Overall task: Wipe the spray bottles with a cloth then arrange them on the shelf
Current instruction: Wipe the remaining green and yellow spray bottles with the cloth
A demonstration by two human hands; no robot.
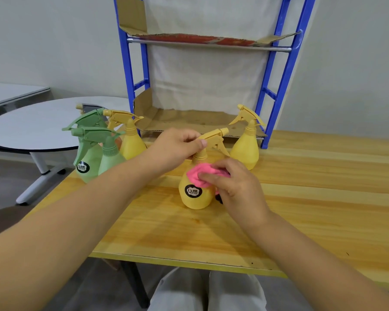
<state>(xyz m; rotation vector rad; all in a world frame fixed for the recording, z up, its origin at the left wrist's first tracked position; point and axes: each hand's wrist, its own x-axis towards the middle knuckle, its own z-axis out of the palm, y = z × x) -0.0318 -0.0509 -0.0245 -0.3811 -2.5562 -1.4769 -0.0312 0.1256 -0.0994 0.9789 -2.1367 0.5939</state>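
Observation:
A yellow spray bottle with a black label stands upright on the wooden table, near the middle. My left hand grips its trigger head from the left. My right hand presses a pink cloth against the bottle's shoulder. Another yellow bottle stands behind it, by the shelf's right leg. Two green bottles and a yellow one cluster at the left. The blue shelf has cardboard-lined levels with no bottles on them.
A round white table stands left of the wooden table, with a grey-topped bottle partly hidden behind the green ones. The wooden table's near edge runs just above my knees. A wall backs the shelf.

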